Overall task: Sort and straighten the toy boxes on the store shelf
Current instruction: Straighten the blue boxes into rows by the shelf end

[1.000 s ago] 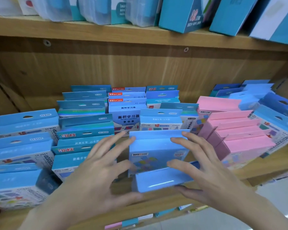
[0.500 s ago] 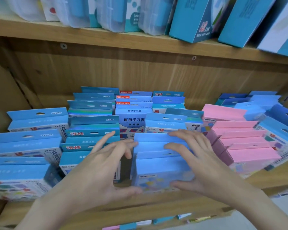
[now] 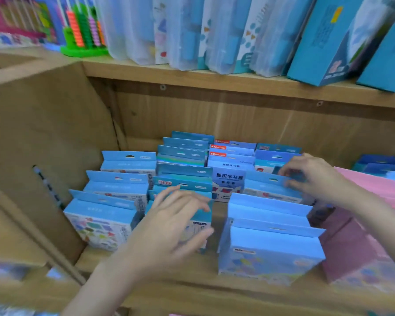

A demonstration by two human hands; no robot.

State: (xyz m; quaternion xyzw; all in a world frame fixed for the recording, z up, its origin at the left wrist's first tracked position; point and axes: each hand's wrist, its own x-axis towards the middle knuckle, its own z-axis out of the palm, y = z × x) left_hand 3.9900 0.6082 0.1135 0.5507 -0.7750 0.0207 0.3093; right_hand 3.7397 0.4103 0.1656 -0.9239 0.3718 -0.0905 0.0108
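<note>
Blue toy boxes [image 3: 269,254] stand in rows on the wooden shelf [image 3: 192,290] in front of you, and both your hands are in among them. Your left hand [image 3: 169,226] lies over the front box of the teal-topped row [image 3: 183,185], fingers spread and only slightly bent across its top flap, thumb down along its face; whether it truly grips the box or just rests on it is blurred, so you cannot tell for sure. Your right hand [image 3: 310,176] reaches farther back, fingers curled onto the top flap of a light blue box [image 3: 271,188] behind the front stack, seemingly pinching its right end. Between your hands stands the row of plain light blue boxes, upright and close together, the front one near the shelf's edge. Just behind your left hand sits a white-and-blue box with printed characters [image 3: 228,181]. To the left of your left hand, three more blue boxes [image 3: 105,215] step back in a line beside the wooden side panel [image 3: 46,142]. To the right of your right hand lie pink boxes [image 3: 374,192], leaning and blurred. Above both hands, on the upper shelf [image 3: 214,80], stand translucent cases [image 3: 187,33], teal cartons [image 3: 328,42] and a green abacus [image 3: 82,28].
</note>
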